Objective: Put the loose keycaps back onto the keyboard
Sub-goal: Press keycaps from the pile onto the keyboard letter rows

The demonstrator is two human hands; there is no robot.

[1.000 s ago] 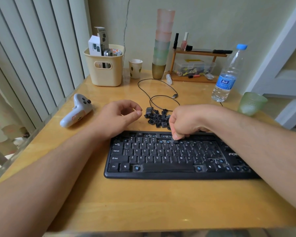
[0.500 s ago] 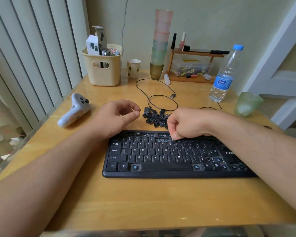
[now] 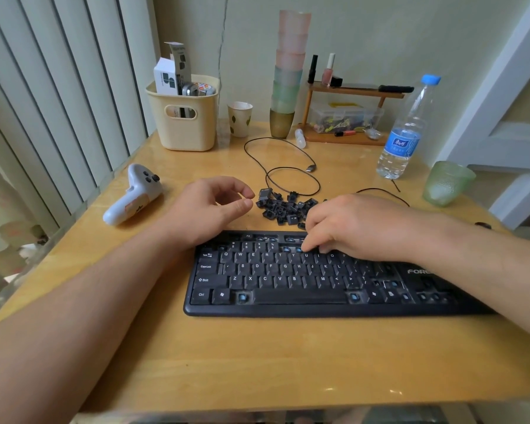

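A black keyboard lies across the middle of the wooden desk. Several sockets show bare blue stems: in the number row, beside the space bar and in the right-hand block. A pile of loose black keycaps sits just behind the keyboard. My right hand reaches over the keyboard's upper right. Its fingers are spread and the fingertips touch the number row above the U and I keys. My left hand rests on the desk left of the pile, fingers loosely curled, with nothing visible between thumb and forefinger.
A white game controller lies at the left edge. A thin black cable loops behind the keycaps. Further back stand a cream basket, a paper cup, stacked cups, a small wooden shelf, a water bottle and a green glass.
My right hand has uncurled from a tight fist over the number row into spread fingers touching the keys. My left hand has barely moved.
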